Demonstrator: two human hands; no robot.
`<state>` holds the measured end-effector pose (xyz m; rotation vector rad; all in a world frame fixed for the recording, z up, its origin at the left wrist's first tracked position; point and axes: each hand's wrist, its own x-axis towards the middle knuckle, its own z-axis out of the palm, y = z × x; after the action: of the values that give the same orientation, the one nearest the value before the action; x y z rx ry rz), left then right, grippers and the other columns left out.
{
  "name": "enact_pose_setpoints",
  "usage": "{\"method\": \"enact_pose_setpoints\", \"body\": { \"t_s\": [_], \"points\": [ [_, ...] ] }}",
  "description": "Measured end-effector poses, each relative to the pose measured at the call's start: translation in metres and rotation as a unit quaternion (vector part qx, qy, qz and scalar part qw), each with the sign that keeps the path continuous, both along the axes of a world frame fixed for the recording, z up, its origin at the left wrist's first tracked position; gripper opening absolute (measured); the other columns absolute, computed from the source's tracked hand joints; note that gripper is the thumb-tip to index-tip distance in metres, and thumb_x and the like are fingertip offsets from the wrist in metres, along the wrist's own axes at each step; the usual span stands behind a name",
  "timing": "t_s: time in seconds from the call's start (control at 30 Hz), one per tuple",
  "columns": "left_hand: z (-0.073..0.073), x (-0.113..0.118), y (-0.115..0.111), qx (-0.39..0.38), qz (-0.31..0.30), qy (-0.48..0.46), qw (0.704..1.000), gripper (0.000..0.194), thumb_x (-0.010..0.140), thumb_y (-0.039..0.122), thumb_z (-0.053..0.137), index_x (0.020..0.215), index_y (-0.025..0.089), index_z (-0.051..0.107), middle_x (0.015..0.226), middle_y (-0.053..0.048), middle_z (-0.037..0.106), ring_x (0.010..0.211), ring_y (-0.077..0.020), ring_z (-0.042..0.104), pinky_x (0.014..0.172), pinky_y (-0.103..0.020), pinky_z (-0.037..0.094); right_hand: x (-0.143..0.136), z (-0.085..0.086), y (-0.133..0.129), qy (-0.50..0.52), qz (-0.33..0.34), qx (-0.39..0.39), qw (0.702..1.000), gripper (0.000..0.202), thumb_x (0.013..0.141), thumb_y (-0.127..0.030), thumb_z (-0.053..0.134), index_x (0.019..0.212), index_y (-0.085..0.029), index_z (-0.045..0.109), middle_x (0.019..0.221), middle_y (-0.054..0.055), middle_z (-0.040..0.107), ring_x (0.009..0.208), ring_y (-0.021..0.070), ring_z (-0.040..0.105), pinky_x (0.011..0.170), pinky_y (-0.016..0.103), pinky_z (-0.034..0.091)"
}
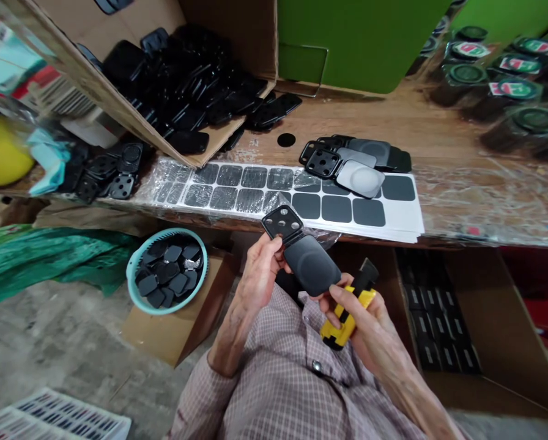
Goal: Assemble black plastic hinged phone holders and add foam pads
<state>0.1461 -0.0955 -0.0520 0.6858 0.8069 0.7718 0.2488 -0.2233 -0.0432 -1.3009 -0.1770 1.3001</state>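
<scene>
My left hand [261, 272] pinches a black hinged plastic panel [311, 264] near its hinge. One leaf has several round holes; the other is smooth with a faint raised circle. My right hand [363, 318] is closed around a yellow-and-black utility knife [340, 327], while its thumb and fingers also grip the panel's lower right corner. Just beyond my hands, sheets of dark rounded-square stickers [368, 212] lie along the bench edge, partly under clear plastic. A small pile of similar hinged panels [359, 177] rests on the sheets, one with a pale grey face.
A cardboard box [152, 131] on its side spills black panels [196, 79] onto the bench [457, 189]. Lower left, a light-blue basket [133, 287] holds dark square pieces. Wrapped dark jars [517, 91] stand at right. Below the bench, an open carton [507, 342] contains black boxes.
</scene>
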Motion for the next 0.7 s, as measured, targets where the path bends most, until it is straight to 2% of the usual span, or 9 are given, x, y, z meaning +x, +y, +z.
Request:
{"method": "enact_pose_setpoints", "body": {
  "t_s": [0.23, 0.43, 0.6, 0.7],
  "points": [
    [-0.002, -0.004, -0.001, 0.015, -0.005, -0.014, 1.0, 0.016, 0.075, 0.031, 0.066, 0.075, 0.016, 0.06, 0.063, 0.003, 0.054, 0.052, -0.0073, 0.048, 0.046, -0.019, 0.038, -0.001, 0.0, 0.0, -0.019, 0.002, 0.001, 1.0, 0.032, 0.072, -0.042, 0.078, 0.077, -0.018, 0.058, 0.062, 0.002, 0.064, 0.051, 0.0086, 0.047, 0.046, 0.02, 0.033],
    [-0.001, -0.008, -0.003, 0.018, -0.004, -0.005, 1.0, 0.017, 0.074, 0.031, 0.066, 0.076, 0.016, 0.06, 0.062, 0.004, 0.053, 0.052, -0.0078, 0.048, 0.045, -0.02, 0.037, -0.004, -0.002, -0.001, -0.028, 0.004, 0.004, 1.0, 0.033, 0.073, -0.042, 0.078, 0.078, -0.018, 0.056, 0.062, 0.002, 0.064, 0.05, 0.008, 0.047, 0.046, 0.019, 0.034],
    [-0.001, -0.011, -0.002, 0.018, -0.002, -0.001, 1.0, 0.016, 0.073, 0.031, 0.067, 0.074, 0.016, 0.06, 0.058, 0.004, 0.052, 0.049, -0.0077, 0.045, 0.046, -0.021, 0.036, -0.007, -0.005, 0.0, -0.052, 0.001, 0.011, 0.999, 0.034, 0.074, -0.041, 0.078, 0.091, -0.018, 0.06, 0.065, 0.003, 0.066, 0.051, 0.0093, 0.05, 0.044, 0.018, 0.034],
    [0.0, -0.013, -0.003, 0.019, 0.003, -0.001, 1.0, 0.019, 0.074, 0.034, 0.067, 0.076, 0.016, 0.061, 0.06, 0.003, 0.055, 0.052, -0.0086, 0.048, 0.05, -0.022, 0.038, -0.01, -0.005, -0.001, -0.062, 0.005, 0.009, 0.998, 0.033, 0.075, -0.041, 0.077, 0.091, -0.019, 0.059, 0.062, 0.001, 0.064, 0.051, 0.0096, 0.05, 0.045, 0.019, 0.034]
  ]
}}
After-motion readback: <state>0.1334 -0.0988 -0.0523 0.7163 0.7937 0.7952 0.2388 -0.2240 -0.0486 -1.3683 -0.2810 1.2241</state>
